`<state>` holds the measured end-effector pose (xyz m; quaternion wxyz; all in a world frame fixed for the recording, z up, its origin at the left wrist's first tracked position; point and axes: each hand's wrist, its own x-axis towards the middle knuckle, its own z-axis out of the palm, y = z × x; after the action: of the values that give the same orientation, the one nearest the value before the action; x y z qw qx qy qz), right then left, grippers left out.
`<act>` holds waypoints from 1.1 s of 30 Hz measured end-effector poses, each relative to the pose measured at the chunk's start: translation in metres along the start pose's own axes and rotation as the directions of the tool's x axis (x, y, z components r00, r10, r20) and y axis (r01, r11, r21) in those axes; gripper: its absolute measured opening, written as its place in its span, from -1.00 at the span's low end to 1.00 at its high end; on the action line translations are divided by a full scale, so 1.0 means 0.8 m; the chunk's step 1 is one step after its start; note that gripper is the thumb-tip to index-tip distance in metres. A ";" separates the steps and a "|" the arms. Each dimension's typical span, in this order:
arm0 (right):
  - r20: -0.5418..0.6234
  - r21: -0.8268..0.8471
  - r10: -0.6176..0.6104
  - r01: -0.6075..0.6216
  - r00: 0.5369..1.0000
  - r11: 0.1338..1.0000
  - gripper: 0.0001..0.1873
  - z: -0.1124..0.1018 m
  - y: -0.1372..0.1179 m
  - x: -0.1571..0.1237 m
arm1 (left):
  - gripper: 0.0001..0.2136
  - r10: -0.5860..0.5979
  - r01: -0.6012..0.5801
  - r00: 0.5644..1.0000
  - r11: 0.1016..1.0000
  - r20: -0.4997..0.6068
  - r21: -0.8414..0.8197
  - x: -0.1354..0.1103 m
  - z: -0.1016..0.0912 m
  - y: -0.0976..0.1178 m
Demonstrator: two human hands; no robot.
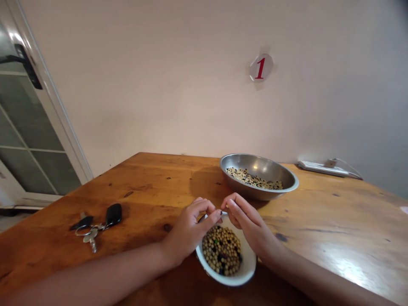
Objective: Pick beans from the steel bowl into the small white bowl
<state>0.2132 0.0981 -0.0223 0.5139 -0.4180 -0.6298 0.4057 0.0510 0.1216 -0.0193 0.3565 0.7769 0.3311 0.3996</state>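
The left hand (190,229) and the right hand (246,216) meet just above the far rim of a white enamel-edged bowl (245,272), and the heels of both hands hang over its sides. The fingers of the left hand (207,207) curl inward, with the thumb and fingertips closed to a small pinch. The fingers of the right hand (236,203) bend toward them, so that the two sets of tips nearly touch. A small dark speck shows at the left fingertips, but it is too small to tell whether either hand has hold of a bean. The white bowl sits at the near edge of a wooden table (321,225) and holds a thick heap of beans (222,250), mostly pale and round, with many black ones and a few green ones mixed through. Farther off, just past the fingers, a steel bowl (256,162) holds a much thinner spread of pale and black grains (255,179) across its bottom, with most of its inner wall bare. So the white bowl has the deeper load, and the mix of colours remains in both bowls. To the left lie a bunch of keys (91,233) and a black key fob (114,214). Beyond the steel bowl, a white power strip (321,168) rests at the table's far edge, below a round paper number 1 (261,67) on the wall. A glazed door (32,127) stands at far left.
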 end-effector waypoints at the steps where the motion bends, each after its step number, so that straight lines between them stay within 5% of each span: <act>1: 0.009 -0.001 -0.005 0.005 1.000 1.000 -0.64 0.000 -0.001 0.000 | -0.73 -0.002 0.002 1.000 1.000 -0.002 -0.003 0.000 0.000 0.000; 18: -0.065 0.114 -0.010 0.017 0.998 0.993 -0.69 -0.002 0.004 0.001 | -0.72 -0.001 0.006 0.999 0.993 0.042 -0.118 -0.003 -0.001 0.001; 33: 0.087 0.034 -0.080 0.077 0.993 0.996 -0.67 -0.010 0.008 -0.001 | -0.53 0.090 -0.080 0.991 0.992 0.097 -0.097 -0.002 0.001 -0.012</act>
<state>0.2216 0.1000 -0.0271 0.5075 -0.3668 -0.6615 0.4126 0.0488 0.1251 -0.0285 0.3910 0.7921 0.2604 0.3897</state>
